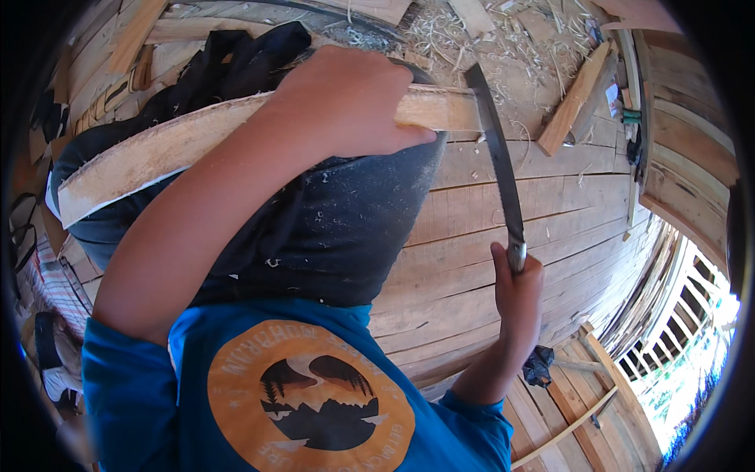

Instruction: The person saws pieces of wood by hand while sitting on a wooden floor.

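Observation:
A long pale wooden board (157,149) lies across my dark-trousered legs, its far left end wide and its right end sticking out past my knee. My left hand (346,98) is wrapped over the board near that right end, pressing it down. My right hand (519,287) is closed round the handle of a handsaw (501,161). The saw's dark blade points away from me and crosses at the board's right end, with the toothed edge toward the wood. Whether the teeth have cut into it I cannot tell.
Wood shavings (503,47) litter the plank floor (472,212) at the far side. An offcut block (574,98) lies at the far right. A black plastic bag (539,366) sits low on the right, by a wooden frame (629,393). Part of another person's limb (641,14) shows at top right.

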`<state>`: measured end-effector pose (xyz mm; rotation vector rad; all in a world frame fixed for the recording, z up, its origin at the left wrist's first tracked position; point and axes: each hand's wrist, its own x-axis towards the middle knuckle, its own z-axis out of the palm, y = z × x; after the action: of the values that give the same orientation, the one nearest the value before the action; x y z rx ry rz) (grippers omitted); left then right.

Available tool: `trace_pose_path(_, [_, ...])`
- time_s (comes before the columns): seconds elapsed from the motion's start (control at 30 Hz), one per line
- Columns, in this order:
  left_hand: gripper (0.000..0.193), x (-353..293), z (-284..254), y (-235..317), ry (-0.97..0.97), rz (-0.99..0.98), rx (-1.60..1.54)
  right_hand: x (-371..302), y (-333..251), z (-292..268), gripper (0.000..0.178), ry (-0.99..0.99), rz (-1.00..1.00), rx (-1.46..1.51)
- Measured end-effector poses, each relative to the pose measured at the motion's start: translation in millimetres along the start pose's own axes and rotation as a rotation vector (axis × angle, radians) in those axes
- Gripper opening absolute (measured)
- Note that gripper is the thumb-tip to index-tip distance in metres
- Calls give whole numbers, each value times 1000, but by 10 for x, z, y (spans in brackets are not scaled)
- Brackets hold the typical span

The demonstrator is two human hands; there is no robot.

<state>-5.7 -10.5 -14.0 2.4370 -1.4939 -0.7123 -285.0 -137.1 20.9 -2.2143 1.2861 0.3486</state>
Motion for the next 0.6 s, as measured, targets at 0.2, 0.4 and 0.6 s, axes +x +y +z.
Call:
trace_pose_path(0.2, [57,54,-45,-2,-17,-17,-7,523,-404,155,43,37,34,45])
trace_pose_path(0.4, [58,24,4,1,-20,-22,-6,418,-274,107,42,15,-30,6])
trace_pose_path(0.6, [57,27,-30,17,-28,-29,-26,59,15,-137,39,-21,38,-81])
